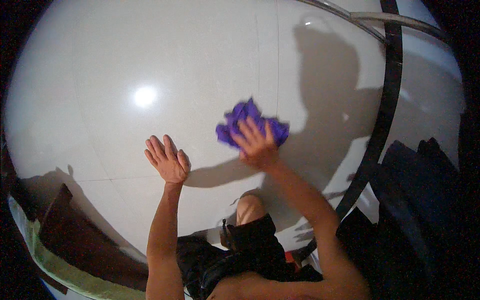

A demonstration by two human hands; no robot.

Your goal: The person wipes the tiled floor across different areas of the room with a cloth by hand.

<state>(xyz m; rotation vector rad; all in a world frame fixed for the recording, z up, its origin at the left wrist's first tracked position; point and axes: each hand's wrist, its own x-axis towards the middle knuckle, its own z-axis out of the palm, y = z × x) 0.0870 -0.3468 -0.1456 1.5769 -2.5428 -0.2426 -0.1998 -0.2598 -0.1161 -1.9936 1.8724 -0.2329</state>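
A crumpled purple cloth (243, 110) lies on the glossy pale tiled floor (187, 67), right of the middle of the view. My right hand (257, 144) presses down on it with the fingers spread, slightly blurred; the cloth bunches out beyond the fingertips and on both sides. My left hand (167, 161) rests palm down on the tiles to the left of the cloth, with nothing in it. My bare knee (249, 208) and black shorts (258, 240) show below, between my arms.
A dark strip (390, 90) crosses the floor on the right, under curved metal tubing (375, 17) at the top. Dark fabric (405, 180) hangs or lies at the right. A dark brown piece of furniture (75, 232) with a greenish edge (75, 275) stands at the lower left.
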